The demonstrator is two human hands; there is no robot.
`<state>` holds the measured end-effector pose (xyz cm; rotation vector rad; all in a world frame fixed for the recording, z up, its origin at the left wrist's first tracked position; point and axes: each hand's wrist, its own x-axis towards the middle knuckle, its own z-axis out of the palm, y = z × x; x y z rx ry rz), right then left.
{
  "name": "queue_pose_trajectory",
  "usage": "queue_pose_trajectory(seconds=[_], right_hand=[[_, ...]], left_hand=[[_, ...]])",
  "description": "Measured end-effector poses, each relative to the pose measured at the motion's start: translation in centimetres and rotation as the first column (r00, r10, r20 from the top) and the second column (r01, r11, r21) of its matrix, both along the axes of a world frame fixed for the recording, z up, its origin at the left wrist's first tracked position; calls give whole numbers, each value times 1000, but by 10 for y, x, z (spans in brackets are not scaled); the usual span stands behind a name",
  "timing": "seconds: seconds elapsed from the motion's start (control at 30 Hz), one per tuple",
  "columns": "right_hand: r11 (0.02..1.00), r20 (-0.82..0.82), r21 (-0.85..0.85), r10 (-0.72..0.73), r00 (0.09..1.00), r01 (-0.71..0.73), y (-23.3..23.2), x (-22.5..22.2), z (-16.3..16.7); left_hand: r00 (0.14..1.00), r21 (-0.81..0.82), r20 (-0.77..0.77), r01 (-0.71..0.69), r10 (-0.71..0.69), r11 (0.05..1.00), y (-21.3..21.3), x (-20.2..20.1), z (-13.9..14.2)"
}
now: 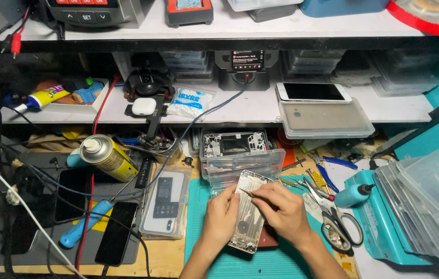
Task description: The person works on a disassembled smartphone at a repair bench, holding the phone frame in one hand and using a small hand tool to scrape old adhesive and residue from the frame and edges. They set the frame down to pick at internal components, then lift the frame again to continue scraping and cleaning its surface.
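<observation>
Left hand (221, 216) grip clamped on phone housing (248, 212) edge | right hand (280, 209) grip pinched on thin tool (245, 192), tip touching housing | housing on teal mat (198, 217), worktop | scissors (335, 219) just right

wooden bench (168, 261) carries teal mat (198, 206), scissors (335, 219), spray can (107, 156).

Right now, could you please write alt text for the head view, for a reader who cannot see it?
Both hands work on an opened phone housing on a teal mat: the left hand steadies it, the right hand pokes inside with a thin tool. Scissors, spray can and phones surround them.
</observation>
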<state>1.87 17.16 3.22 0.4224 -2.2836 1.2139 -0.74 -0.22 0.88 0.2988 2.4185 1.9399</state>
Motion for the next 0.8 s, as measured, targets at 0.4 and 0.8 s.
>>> queue_pose_trajectory(seconds=[0.4,0.8], right_hand=[[957,197,-255,-89,976,138,18,0,-28],[696,433,-690,181,883,196,13,-4,-44]], left_hand=[[998,271,61,4,-21,962,-10,-1,-12],[998,390,60,-47,26,920,-7,6,-2]])
